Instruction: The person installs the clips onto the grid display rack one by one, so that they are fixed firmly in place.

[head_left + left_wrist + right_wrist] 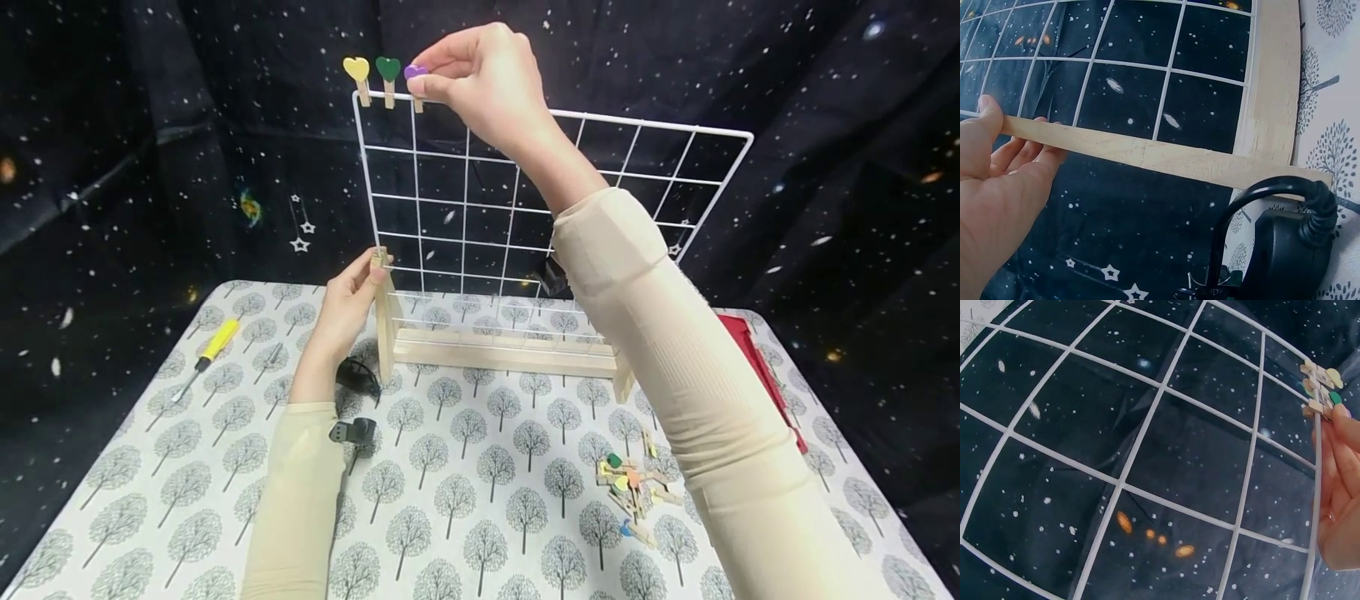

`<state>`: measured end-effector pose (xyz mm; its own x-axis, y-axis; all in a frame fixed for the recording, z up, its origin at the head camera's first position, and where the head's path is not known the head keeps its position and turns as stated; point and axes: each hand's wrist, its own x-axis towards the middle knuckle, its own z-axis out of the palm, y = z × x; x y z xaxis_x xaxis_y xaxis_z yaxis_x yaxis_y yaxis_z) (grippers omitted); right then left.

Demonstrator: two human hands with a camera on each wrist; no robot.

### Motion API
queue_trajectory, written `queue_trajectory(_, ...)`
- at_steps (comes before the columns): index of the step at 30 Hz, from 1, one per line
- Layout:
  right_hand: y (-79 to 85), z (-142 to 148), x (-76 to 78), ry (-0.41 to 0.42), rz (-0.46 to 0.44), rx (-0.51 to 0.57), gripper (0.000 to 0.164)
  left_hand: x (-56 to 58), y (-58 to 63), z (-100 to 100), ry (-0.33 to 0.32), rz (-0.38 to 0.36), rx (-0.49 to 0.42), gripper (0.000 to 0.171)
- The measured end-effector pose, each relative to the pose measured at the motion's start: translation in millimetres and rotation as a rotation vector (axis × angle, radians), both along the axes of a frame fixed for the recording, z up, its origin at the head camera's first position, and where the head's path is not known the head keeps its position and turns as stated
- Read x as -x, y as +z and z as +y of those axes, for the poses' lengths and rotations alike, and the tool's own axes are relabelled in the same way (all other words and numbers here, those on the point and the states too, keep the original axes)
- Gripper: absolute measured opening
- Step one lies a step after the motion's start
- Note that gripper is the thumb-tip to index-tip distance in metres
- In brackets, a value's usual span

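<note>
A white wire grid (465, 200) stands upright in a wooden base (502, 354). My right hand (495, 83) pinches a clothespin with a purple heart (415, 72) at the grid's top bar. Left of it, a green-heart clothespin (388, 73) and a yellow-heart clothespin (357, 73) are clipped on the same bar. In the right wrist view, the fingers of that hand (1342, 481) lie beside the bar. My left hand (347, 304) grips the upper end of the base's left wooden upright (385, 325); the left wrist view shows thumb and fingers on either side of the upright (1141, 153).
Several heart clothespins (630, 483) lie piled on the tree-print tablecloth (465, 500) at right. A yellow-handled screwdriver (217, 340) lies at left. Something red (757, 367) is partly hidden behind my right arm. Behind hangs a dark star-print cloth (150, 150).
</note>
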<state>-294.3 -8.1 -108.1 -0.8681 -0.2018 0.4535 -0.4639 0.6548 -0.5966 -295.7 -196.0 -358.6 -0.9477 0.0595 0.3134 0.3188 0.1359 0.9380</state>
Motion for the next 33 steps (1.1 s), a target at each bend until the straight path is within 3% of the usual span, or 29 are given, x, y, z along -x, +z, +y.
queue_trajectory(6, -7.3, -1.0, -2.7, -0.054, 0.056, -0.059, 0.029, -0.6, -1.5, 1.1, -0.006, -0.014, -0.011, 0.048)
queue_trajectory(12, -25.8, 6.1, -13.0, -0.019, 0.302, -0.040, 0.041, -0.5, -1.6, 0.8, -0.012, -0.012, -0.028, 0.049)
queue_trajectory(14, -33.1, 11.9, -18.9, -0.001, 0.401, 0.049, 0.042, 0.5, -1.5, 0.1, -0.013, -0.008, -0.029, 0.049)
queue_trajectory(17, -42.4, 19.6, -41.0, 0.007, 0.483, 0.251, 0.037, 1.7, -1.6, -2.0, -0.009, -0.009, -0.018, 0.049)
queue_trajectory(20, -56.1, 28.3, -63.6, -0.003, 0.482, 0.435, 0.033, 2.2, -0.7, -4.5, -0.004, -0.010, -0.013, 0.050)
queue_trajectory(21, -63.6, 32.4, -68.5, -0.013, 0.476, 0.456, 0.031, 2.3, -0.7, -5.4, -0.003, -0.008, -0.014, 0.050)
queue_trajectory(24, -99.4, 49.2, -63.9, 0.009, 0.457, 0.443, 0.029, 1.7, -0.4, -8.9, 0.000, -0.001, -0.029, 0.050)
queue_trajectory(28, -159.0, 73.1, -54.7, 0.078, 0.405, 0.238, 0.029, 0.5, -0.3, -14.1, 0.005, -0.003, -0.041, 0.050)
queue_trajectory(33, -220.6, 107.3, -71.5, 0.113, 0.193, -0.012, 0.031, -0.5, -1.7, -17.2, 0.007, -0.010, -0.047, 0.050)
